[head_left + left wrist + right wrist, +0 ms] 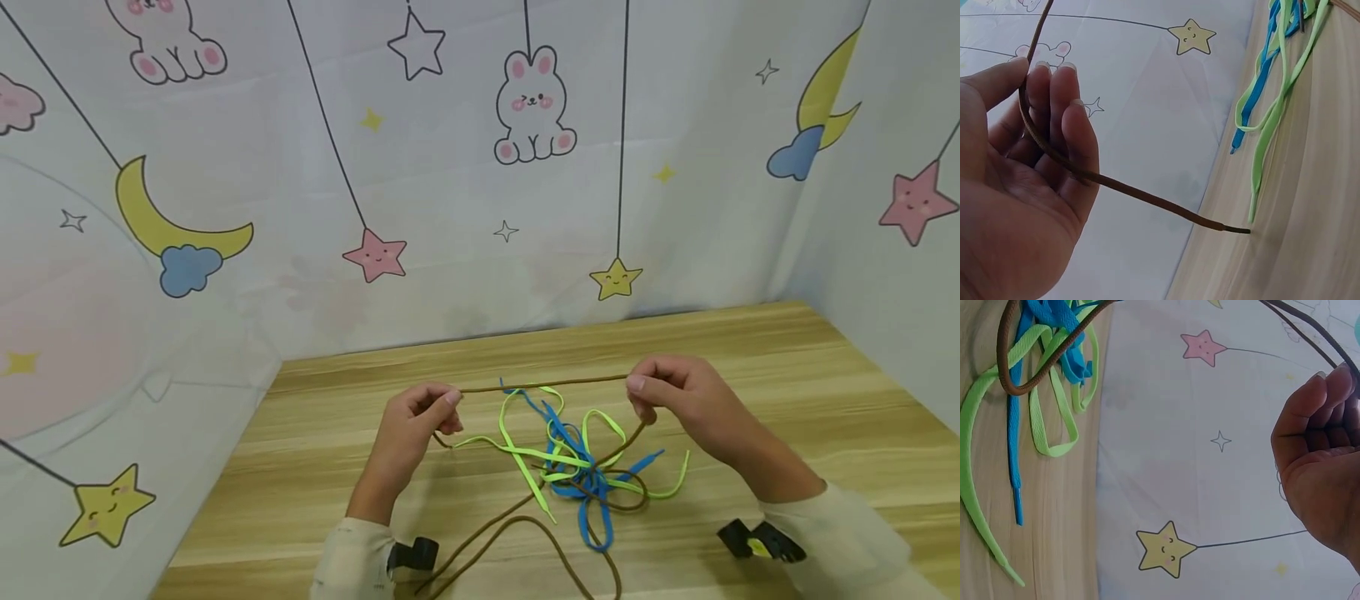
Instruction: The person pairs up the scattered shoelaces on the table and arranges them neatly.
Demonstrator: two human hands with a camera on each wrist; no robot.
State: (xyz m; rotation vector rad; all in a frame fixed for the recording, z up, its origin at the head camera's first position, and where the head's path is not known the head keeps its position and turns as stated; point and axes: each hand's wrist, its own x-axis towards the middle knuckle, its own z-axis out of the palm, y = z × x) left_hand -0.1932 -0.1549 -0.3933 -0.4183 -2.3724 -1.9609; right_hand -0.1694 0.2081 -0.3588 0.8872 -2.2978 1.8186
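Note:
A brown shoelace (pixel 543 384) is stretched nearly level between both hands above the table. My left hand (pixel 411 433) pinches it between thumb and index finger, and its tipped end (pixel 1210 223) hangs across the curled fingers in the left wrist view. At the other side my right hand (pixel 686 408) pinches the same lace, which runs down from there into a tangle. That tangle mixes a blue shoelace (pixel 597 525), a neon green shoelace (pixel 517 446) and brown lace. In the right wrist view, the right thumb is hidden.
The laces lie on a wood-grain table (pixel 300 467). More brown lace (pixel 510 521) loops toward the front edge. A white curtain (pixel 450 183) printed with stars, moons and rabbits stands behind and at both sides. A black strap (pixel 412 554) is on the left wrist.

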